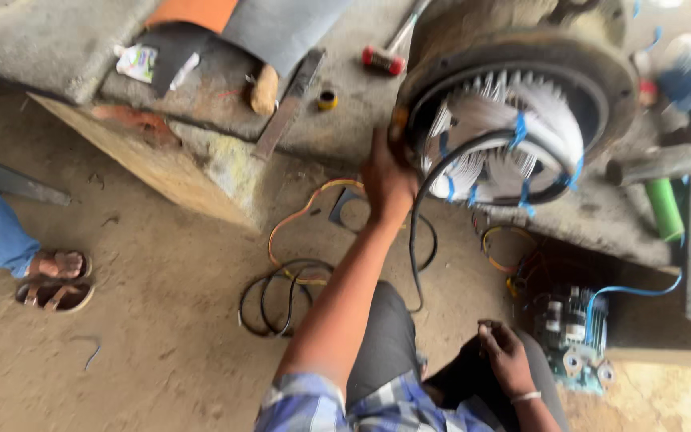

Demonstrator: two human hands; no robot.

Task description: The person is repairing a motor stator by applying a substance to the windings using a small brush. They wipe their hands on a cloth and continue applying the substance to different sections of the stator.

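Left hand [388,178] grips the motor housing [611,74] rim; white windings [513,120] sit inside it. Right hand [505,356] rests curled on the knee, holding nothing.

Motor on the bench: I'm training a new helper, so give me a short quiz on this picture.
1. True or false: the left hand is on the rim of the motor.
2. What colour are the ties on the white windings?
3. Where is the right hand? A on the hammer; B low, by the knee; C on the green tube.

Key: 1 true; 2 blue; 3 B.
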